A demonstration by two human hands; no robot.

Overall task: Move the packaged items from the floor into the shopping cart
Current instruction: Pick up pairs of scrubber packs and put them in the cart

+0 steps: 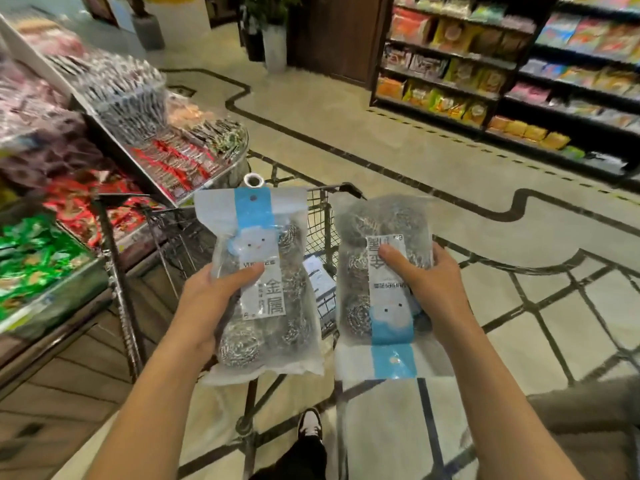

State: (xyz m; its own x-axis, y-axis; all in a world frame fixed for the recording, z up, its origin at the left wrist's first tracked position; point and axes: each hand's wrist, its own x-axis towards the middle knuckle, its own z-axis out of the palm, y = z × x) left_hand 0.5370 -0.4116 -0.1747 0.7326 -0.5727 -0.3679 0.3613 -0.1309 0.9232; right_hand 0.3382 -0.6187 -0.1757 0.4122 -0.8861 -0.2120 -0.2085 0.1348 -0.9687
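Two clear plastic packs of steel-wool scourers with blue-and-white labels are held up over the black wire shopping cart (318, 216). The left pack (259, 282), upright, sits in the left hand (207, 299), whose grip pinches its lower left side, thumb on the label. The right pack (384, 285), upside down, is pinched likewise by the right hand (433, 289).

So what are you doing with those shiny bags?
A person holds two packs of metal scrubbers above a shopping cart in a store. The left hand grips the left pack, blue end up. The right hand grips the right pack, turned upside down. Neither pack is in the cart yet; another package already lies inside it.
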